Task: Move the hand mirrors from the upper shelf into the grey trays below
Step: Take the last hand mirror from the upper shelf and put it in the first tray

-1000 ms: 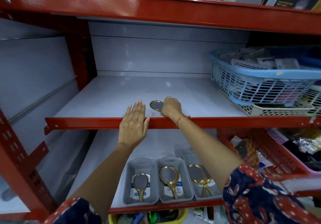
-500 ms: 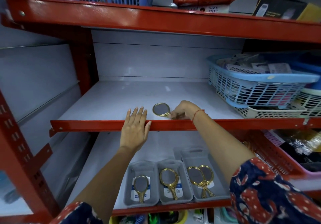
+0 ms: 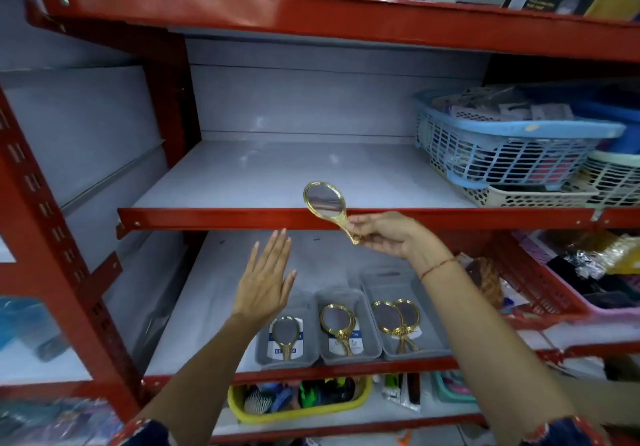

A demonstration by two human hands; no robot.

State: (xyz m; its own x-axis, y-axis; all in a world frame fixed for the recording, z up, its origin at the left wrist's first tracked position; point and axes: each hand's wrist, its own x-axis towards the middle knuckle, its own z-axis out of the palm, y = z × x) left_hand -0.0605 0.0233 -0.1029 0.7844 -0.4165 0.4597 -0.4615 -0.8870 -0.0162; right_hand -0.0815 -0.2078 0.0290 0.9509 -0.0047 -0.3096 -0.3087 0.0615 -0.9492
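My right hand [image 3: 388, 234] pinches the handle of a gold-framed hand mirror [image 3: 323, 200], held upright in front of the red edge of the upper shelf [image 3: 221, 218]. My left hand [image 3: 265, 281] hovers flat with fingers spread, just below that edge, touching nothing. On the shelf beneath stand three grey trays: the left tray [image 3: 266, 359] holds one mirror [image 3: 284, 336], the middle tray [image 3: 370, 352] holds a gold mirror [image 3: 336, 322], the right tray [image 3: 431, 336] holds two mirrors [image 3: 396, 317]. The white surface of the upper shelf shows no other mirror.
A light blue basket [image 3: 512, 148] stacked on a cream basket [image 3: 526, 198] fills the upper shelf's right end. A red basket [image 3: 530, 279] sits right of the trays. A yellow tub [image 3: 298, 400] of combs stands on the bottom shelf. Red uprights frame the left side.
My right hand has lifted the mirror off the upper shelf and drawn it out past the front edge. My left hand has come off the shelf edge and dropped below it.
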